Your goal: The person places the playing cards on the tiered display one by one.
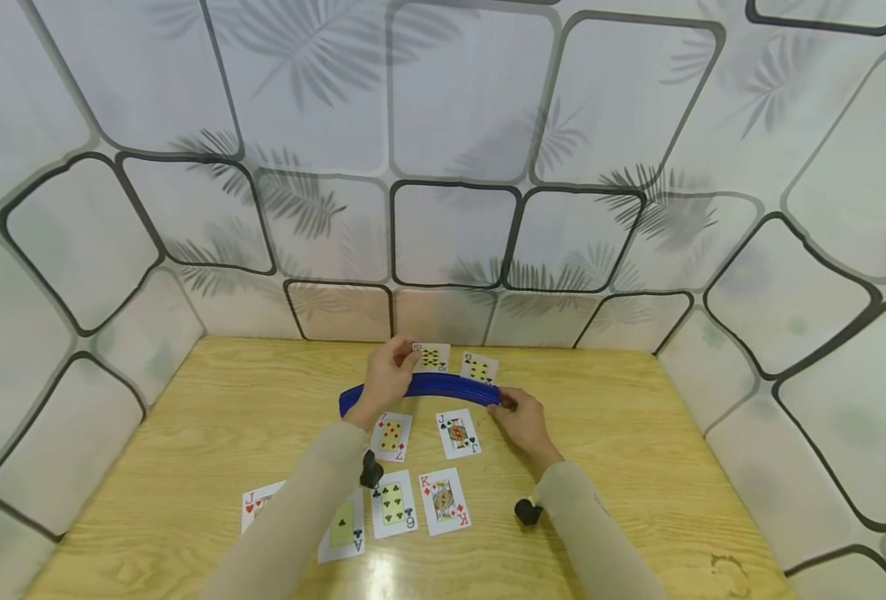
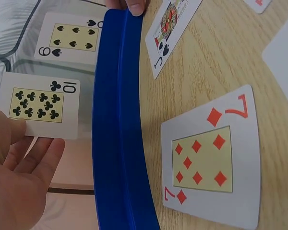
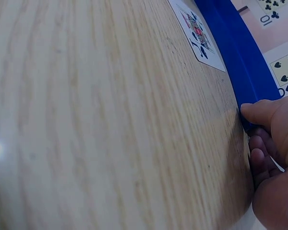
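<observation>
A curved blue card holder stands on the table, with the six of spades upright in it. My left hand pinches the ten of clubs by one edge between thumb and fingers, above the holder's slot. The card's lower edge looks apart from the holder in the left wrist view. At the holder's right end, my right hand grips it, thumb on the near side and fingers curled beneath. Face up before the holder lie the seven of diamonds and the jack of spades.
Nearer me lie the king of diamonds, a clubs card, the ace of clubs and a red jack, the last two partly behind my left sleeve. A patterned backdrop closes off the wooden table's far edge.
</observation>
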A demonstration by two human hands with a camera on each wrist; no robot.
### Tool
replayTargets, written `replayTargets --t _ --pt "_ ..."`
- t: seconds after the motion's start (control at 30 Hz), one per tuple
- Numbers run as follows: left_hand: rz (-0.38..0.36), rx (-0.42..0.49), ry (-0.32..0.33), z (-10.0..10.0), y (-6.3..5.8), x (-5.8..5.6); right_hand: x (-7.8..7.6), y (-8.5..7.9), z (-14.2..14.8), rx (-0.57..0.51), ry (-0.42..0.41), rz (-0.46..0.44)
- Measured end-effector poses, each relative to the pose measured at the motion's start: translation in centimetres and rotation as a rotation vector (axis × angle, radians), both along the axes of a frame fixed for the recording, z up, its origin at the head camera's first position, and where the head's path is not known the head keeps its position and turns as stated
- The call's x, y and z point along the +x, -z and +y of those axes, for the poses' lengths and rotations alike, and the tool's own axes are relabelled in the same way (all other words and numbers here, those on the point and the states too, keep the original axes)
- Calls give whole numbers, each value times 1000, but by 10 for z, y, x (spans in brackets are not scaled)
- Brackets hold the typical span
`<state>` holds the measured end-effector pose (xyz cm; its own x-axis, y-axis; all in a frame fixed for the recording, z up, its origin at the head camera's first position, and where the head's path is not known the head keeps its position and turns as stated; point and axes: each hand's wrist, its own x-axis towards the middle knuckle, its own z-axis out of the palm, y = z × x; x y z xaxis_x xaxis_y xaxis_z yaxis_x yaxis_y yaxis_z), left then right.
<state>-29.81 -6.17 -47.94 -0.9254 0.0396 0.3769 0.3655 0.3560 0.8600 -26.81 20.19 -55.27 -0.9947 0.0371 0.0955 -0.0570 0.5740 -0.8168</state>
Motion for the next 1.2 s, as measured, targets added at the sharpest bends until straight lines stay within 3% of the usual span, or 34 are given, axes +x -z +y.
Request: replayTargets --t 0.4,1.2 --pt "-8 9 40 15 10 -2 -2 2 0 23 0 17" --pt "-30 -14 156 49 22 5 -3 2 0 18 8 22"
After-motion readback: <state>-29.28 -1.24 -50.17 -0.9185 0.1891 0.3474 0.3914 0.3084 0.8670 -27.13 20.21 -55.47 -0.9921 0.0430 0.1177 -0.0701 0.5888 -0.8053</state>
